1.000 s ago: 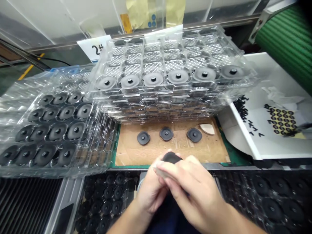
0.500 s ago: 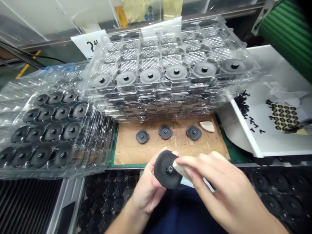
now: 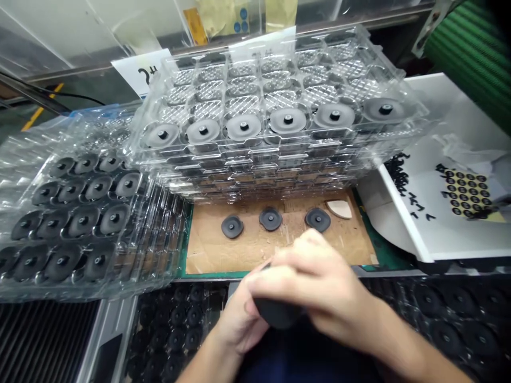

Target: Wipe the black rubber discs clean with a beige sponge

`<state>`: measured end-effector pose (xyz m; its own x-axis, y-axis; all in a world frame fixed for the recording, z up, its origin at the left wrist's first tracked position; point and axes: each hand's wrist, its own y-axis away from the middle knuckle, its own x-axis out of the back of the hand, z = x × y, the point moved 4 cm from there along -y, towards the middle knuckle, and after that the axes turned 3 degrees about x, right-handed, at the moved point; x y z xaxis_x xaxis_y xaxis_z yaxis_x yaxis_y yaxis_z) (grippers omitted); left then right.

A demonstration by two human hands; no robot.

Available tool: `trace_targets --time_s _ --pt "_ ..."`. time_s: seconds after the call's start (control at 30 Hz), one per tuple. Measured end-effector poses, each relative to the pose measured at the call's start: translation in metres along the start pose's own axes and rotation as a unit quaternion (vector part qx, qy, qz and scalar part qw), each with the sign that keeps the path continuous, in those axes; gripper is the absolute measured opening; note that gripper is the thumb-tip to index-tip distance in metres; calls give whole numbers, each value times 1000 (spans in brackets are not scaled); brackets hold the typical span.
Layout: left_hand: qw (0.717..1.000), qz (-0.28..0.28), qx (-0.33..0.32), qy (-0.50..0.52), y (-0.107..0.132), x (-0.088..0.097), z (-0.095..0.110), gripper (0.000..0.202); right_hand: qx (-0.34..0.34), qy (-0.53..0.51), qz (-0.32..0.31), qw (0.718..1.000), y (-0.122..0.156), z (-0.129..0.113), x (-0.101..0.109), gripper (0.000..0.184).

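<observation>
My left hand [image 3: 238, 318] grips the edge of a black rounded-square plastic part [image 3: 279, 314], held just in front of the cardboard. Lying across the top of that part is my right hand [image 3: 325, 287], slightly blurred, its fingers closed and covering the central post. The off-white pad seen in its fingers earlier is now hidden behind them. Beyond my hands, a left black part [image 3: 232, 226], a middle one [image 3: 270, 218] and a right one [image 3: 318, 218] lie in a row on the cardboard sheet [image 3: 211, 258]. Another off-white pad [image 3: 339, 209] rests by the right one.
A clear tray stack [image 3: 255, 159] stands behind the cardboard, its top tray holding black parts along the front row. More filled trays [image 3: 131, 250] stand at left. At right, a white bin [image 3: 407, 213] holds small black pieces and a sticker sheet [image 3: 467, 192].
My right hand has moved left and over the black part, hiding its post and the pad. The part has tilted and sits slightly lower; my left hand keeps its grip.
</observation>
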<state>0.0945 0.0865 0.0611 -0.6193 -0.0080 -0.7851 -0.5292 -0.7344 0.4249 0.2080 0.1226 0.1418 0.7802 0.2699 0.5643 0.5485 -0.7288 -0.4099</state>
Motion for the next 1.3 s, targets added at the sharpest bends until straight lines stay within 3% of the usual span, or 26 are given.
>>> trace_targets --time_s 0.1,0.17,0.27,0.33,0.4,0.5,0.6,0.67,0.73,0.8,0.83,0.9,0.97,1.0,1.07,1.17,1.23,1.3 --pt "997 -56 -17 59 4 1 1 47 -160 -2 51 986 17 50 5 25" --pt "992 -83 -25 91 7 0 3 46 -252 -3 25 967 38 88 -9 23" --pt "988 -96 -21 121 8 -2 5 48 -259 -16 -9 966 70 123 -47 24" --pt "987 -85 -7 135 8 -4 4 47 -262 -6 25 965 86 133 -67 26" --pt "987 -72 10 146 7 -5 3 46 -274 15 82 958 92 132 -72 29" --pt "983 -77 21 163 7 -5 2 47 -281 22 145 948 86 113 -56 27" --pt "979 -117 25 167 8 -7 0 48 -271 -1 152 950 74 90 -36 22" --pt "980 -124 16 156 8 -5 -2 47 -267 -31 137 953 72 82 -33 22" --pt "990 -95 -20 103 6 0 -3 46 -273 -57 126 952 76 81 -39 22" --pt "994 -42 -91 -46 4 7 0 55 -290 -67 129 946 83 86 -47 22" --pt "977 -18 -140 -162 3 9 3 66 -298 -64 136 942 87 88 -49 21" --pt "886 13 -233 -401 4 8 11 90 -312 -65 156 935 92 90 -49 20" --pt "787 14 -286 -547 4 4 16 102 -316 -68 175 930 94 86 -44 17" --pt "758 10 -299 -580 4 3 18 103 -316 -69 185 928 94 82 -41 15" --pt "741 1 -303 -600 3 0 21 103 -311 -78 202 925 92 71 -34 12" --pt "744 -11 -300 -596 3 -2 22 104 -296 -167 222 914 86 56 -27 10" --pt "757 -15 -288 -586 4 -2 21 105 -308 -241 192 900 79 51 -27 12" --pt "774 -10 -264 -576 5 0 20 104 -339 -301 111 884 71 48 -29 14"
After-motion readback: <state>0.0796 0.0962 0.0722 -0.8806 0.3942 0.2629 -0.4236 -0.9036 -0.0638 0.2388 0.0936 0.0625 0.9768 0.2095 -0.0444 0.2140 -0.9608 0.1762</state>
